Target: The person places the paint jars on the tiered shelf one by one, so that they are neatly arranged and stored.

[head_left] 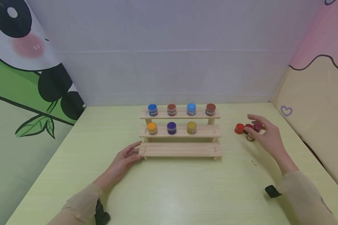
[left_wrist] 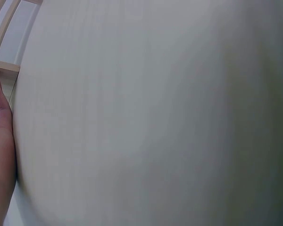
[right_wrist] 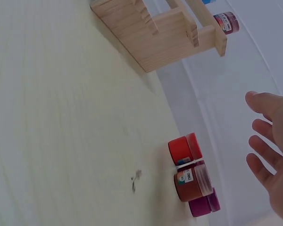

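A three-tier wooden rack [head_left: 181,150] stands mid-table with small paint jars on its upper two tiers; the bottom tier is bare. My left hand [head_left: 126,157] rests its fingers against the left end of the bottom tier. In the left wrist view, a fingertip touches the wooden end piece [left_wrist: 7,67]. My right hand [head_left: 267,137] hovers over a cluster of jars at the right, its fingers apart and holding nothing. The cluster has a red jar [right_wrist: 185,149], a brown jar [right_wrist: 192,182], a purple jar [right_wrist: 204,203] and a dark red one [head_left: 248,127] partly hidden.
The top tier carries a dark blue jar [head_left: 152,110], a light blue jar [head_left: 191,109] and two brownish jars. On the middle tier are an orange-yellow jar [head_left: 151,128], a violet jar [head_left: 171,128] and a dull yellow jar [head_left: 191,127]. A pale backdrop [head_left: 169,75] rises behind the table.
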The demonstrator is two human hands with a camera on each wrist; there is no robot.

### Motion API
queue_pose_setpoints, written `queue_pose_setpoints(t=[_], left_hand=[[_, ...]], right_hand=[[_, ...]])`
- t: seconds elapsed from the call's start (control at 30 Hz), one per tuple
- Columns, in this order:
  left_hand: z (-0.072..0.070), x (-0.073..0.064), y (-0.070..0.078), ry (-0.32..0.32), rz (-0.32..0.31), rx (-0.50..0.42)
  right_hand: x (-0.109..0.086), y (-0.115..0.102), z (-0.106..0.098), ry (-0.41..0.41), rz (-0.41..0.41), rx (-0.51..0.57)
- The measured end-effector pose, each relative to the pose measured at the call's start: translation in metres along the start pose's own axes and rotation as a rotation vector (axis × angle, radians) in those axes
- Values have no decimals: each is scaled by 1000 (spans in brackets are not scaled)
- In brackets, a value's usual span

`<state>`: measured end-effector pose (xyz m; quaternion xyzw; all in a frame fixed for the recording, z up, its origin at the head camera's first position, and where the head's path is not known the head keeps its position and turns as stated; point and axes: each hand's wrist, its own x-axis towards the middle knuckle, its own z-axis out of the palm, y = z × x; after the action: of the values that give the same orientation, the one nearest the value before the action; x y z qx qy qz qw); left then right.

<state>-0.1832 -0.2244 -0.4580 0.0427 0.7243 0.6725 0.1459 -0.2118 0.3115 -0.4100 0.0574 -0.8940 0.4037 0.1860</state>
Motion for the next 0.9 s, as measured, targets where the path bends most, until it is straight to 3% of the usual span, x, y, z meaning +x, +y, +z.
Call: queue_pose_setpoints(t=[0.47, 0.9], left_hand=[[-1, -1, 1, -6, 0, -2], [0, -2, 2, 4, -5, -3]], right_hand=[[-7, 41, -8, -85, -34, -81], [-11, 57, -7, -257, 86, -94]])
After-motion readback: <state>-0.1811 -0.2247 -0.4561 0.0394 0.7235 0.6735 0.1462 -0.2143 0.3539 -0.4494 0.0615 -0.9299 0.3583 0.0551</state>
